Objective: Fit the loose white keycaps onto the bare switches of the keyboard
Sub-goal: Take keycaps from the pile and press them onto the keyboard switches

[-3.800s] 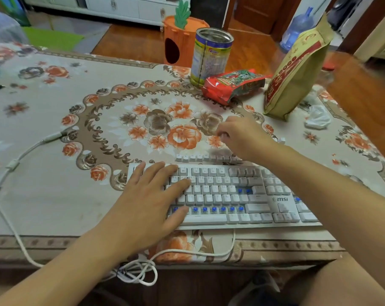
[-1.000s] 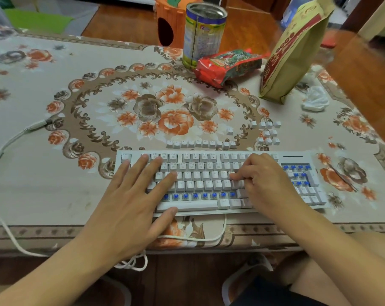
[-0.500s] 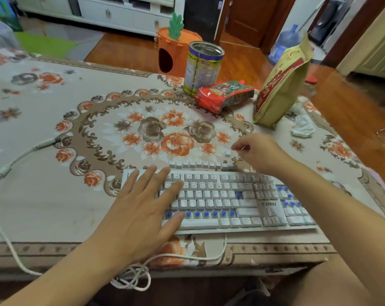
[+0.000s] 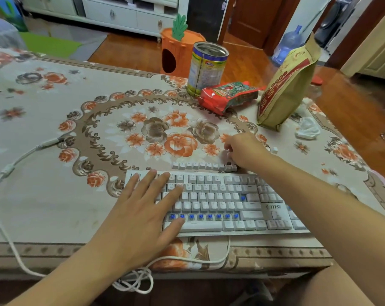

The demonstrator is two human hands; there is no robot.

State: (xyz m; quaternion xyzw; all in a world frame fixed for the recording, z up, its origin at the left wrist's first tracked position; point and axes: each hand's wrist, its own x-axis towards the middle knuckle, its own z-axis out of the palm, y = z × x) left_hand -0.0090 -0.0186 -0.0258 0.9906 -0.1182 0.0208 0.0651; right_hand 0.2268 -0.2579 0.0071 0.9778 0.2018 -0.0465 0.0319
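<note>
My right hand (image 4: 244,151) has moved off the keyboard (image 4: 220,204) and back to the loose keycaps (image 4: 204,166) behind it.

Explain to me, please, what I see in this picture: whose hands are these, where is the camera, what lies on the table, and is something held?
No machine here: a person wears one camera on the head, looking down at the two hands. The left hand lies flat on the white keyboard, fingers straight. The right hand reaches behind the keyboard, fingers curled among loose white keycaps; a row of keycaps lies there. Whether it already pinches one is hidden. A row of bare blue switches waits for caps. Farther back stand a tin can, a red packet and a paper bag.
</note>
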